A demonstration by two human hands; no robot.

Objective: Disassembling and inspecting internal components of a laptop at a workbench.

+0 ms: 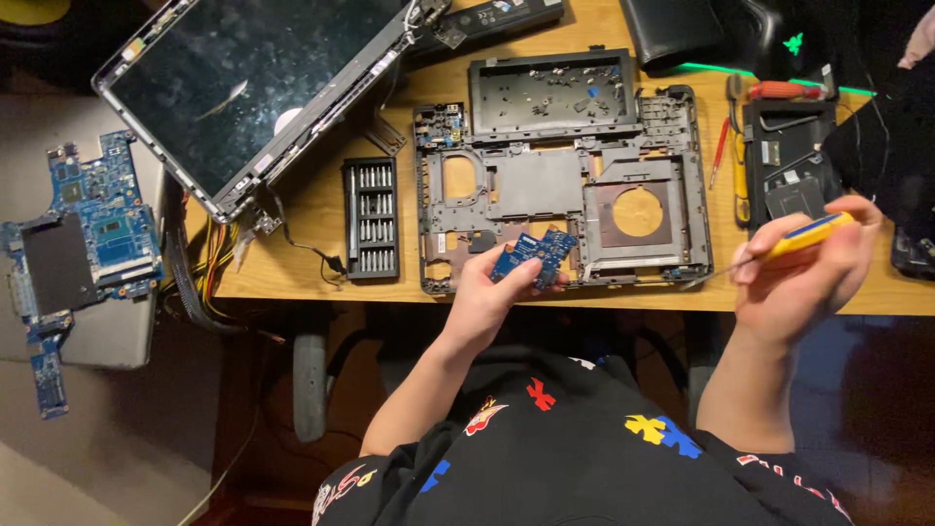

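My left hand (487, 297) holds a small blue circuit board (538, 255) just above the front edge of an opened grey laptop base (555, 185). My right hand (804, 278) grips a yellow-handled screwdriver (804, 236), its thin shaft pointing left toward the base's front right corner. The base lies stripped on the wooden desk (312, 209), with a round fan opening on its right side.
A detached laptop screen (258, 83) leans at the back left. A black bit set (371, 219) lies left of the base. A blue motherboard (78, 234) rests on a grey surface far left. More screwdrivers (735, 146) and black parts lie at the right.
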